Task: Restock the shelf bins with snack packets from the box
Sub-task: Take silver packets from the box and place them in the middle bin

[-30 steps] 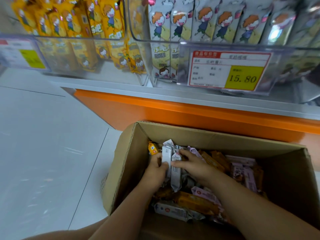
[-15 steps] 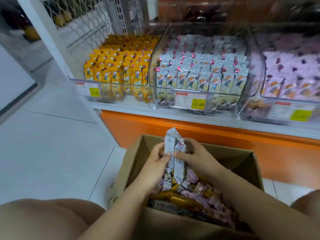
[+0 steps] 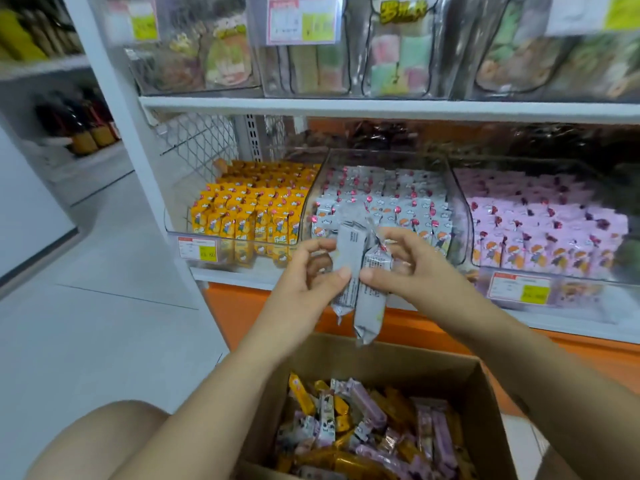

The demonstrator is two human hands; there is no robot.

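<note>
Both hands hold a small bunch of grey snack packets (image 3: 360, 271) in the air above the cardboard box (image 3: 381, 355) and in front of the bins. My left hand (image 3: 311, 271) grips the left packet. My right hand (image 3: 401, 268) pinches the right packet. Behind them the clear bin of grey packets (image 3: 388, 202) stands on the lowest shelf, between a bin of yellow packets (image 3: 249, 213) and a bin of pink packets (image 3: 540, 230). The box below holds several mixed yellow, pink and grey packets (image 3: 367, 427).
An orange plinth (image 3: 242, 313) runs under the lowest shelf. A white shelf upright (image 3: 114, 116) stands at the left. Clear bins of other snacks (image 3: 311, 50) fill the shelf above. Pale floor (image 3: 86, 323) lies to the left, and my knee (image 3: 90, 445) shows at the bottom left.
Both hands have lifted the grey packets out of the box and up to the height of the lowest shelf bins. The view has tilted upward to show the shelves.
</note>
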